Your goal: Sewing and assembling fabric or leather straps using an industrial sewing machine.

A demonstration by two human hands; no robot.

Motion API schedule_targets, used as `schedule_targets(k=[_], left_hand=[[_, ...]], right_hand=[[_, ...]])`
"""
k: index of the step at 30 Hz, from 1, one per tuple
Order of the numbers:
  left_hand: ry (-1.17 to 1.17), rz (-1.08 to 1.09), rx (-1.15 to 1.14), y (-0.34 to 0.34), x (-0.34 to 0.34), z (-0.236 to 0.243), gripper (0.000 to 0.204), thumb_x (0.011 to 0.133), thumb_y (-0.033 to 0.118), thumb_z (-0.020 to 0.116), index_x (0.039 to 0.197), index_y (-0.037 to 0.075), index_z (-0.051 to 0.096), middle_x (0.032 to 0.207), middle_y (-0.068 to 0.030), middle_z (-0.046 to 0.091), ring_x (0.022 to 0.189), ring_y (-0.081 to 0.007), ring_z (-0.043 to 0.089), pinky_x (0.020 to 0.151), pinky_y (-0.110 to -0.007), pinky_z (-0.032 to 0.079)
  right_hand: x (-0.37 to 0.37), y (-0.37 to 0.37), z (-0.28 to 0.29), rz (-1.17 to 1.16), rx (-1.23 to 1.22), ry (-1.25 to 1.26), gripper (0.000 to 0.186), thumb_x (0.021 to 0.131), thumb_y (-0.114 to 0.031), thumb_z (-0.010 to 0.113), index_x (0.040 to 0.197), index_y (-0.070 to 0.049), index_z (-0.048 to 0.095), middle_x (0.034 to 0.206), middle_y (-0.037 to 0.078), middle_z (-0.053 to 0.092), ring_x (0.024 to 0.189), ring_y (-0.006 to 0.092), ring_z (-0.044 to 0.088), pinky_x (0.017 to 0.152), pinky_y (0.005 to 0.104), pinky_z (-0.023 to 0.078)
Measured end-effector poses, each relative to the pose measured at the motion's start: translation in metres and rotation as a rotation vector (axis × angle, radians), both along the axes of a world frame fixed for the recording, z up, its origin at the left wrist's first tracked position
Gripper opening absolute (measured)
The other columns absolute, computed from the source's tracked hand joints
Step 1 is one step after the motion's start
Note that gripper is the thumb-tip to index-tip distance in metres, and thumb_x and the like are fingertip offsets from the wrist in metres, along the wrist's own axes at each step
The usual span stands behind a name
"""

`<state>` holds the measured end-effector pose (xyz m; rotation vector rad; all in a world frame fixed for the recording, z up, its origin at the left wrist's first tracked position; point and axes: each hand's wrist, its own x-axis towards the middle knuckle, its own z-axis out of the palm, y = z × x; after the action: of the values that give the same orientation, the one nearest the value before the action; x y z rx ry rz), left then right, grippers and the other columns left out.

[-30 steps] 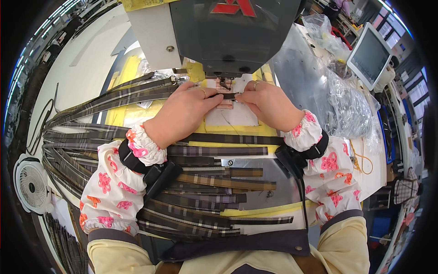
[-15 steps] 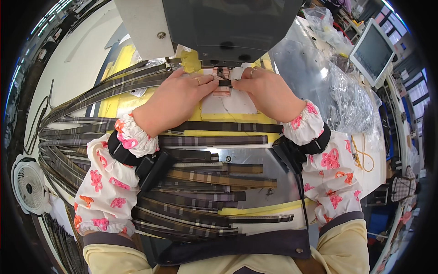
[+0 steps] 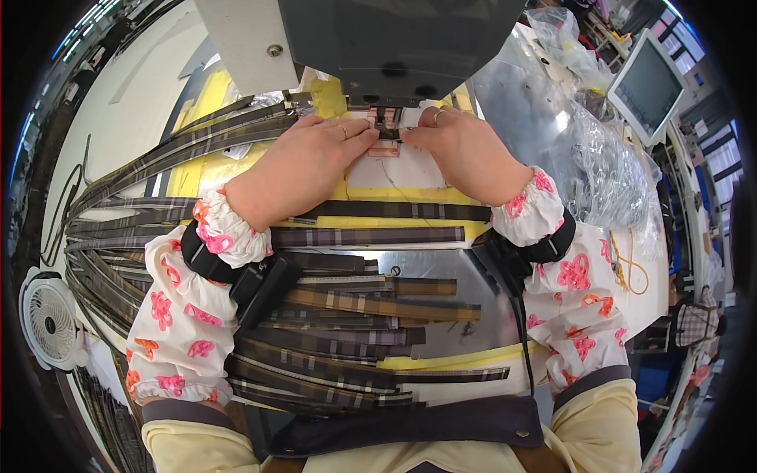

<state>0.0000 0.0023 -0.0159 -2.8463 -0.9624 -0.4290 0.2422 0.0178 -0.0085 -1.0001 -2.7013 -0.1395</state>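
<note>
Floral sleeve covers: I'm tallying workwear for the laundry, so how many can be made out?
2. One floral sleeve cover is on the left forearm; the other sleeve cover is on the right forearm. Any in the background are too small to tell.

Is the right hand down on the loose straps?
No, the right hand is up by the machine, its fingertips at a dark strap opposite the left hand.
</note>
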Motion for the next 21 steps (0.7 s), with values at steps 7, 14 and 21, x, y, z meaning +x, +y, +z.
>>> schedule_targets(k=[7, 14, 21], left_hand=[[-0.035, -0.024, -0.012, 0.0013, 0.0001, 0.0019, 0.038, 0.083, 0.004, 0.053, 0.121, 0.000, 0.055, 0.123, -0.0149, 0.057, 0.110, -0.0293, 0.056, 0.089, -0.036, 0.044], [-0.037, 0.000, -0.051, 0.0003, -0.0007, 0.0050, 0.037, 0.083, 0.004, 0.053, 0.120, 0.000, 0.056, 0.123, -0.0155, 0.056, 0.110, -0.0306, 0.056, 0.088, -0.036, 0.045], [-0.044, -0.017, -0.057, -0.0010, 0.0032, 0.0075, 0.039, 0.081, 0.001, 0.053, 0.120, 0.000, 0.056, 0.122, -0.0143, 0.057, 0.109, -0.0288, 0.057, 0.086, -0.036, 0.045]], right_hand=[[0.0019, -0.0004, -0.0018, 0.002, 0.043, 0.010, 0.028, 0.069, -0.001, 0.062, 0.095, -0.009, 0.067, 0.093, 0.010, 0.064, 0.091, 0.0276, 0.062, 0.075, 0.0380, 0.050], [-0.0006, 0.0001, -0.0035, 0.013, 0.050, 0.048, 0.027, 0.070, -0.001, 0.061, 0.095, -0.009, 0.067, 0.092, 0.010, 0.063, 0.090, 0.0274, 0.061, 0.075, 0.0383, 0.050], [0.0033, -0.0042, 0.0004, 0.025, 0.030, 0.036, 0.028, 0.069, -0.001, 0.062, 0.096, -0.009, 0.067, 0.092, 0.010, 0.062, 0.090, 0.0271, 0.061, 0.074, 0.0378, 0.050]])
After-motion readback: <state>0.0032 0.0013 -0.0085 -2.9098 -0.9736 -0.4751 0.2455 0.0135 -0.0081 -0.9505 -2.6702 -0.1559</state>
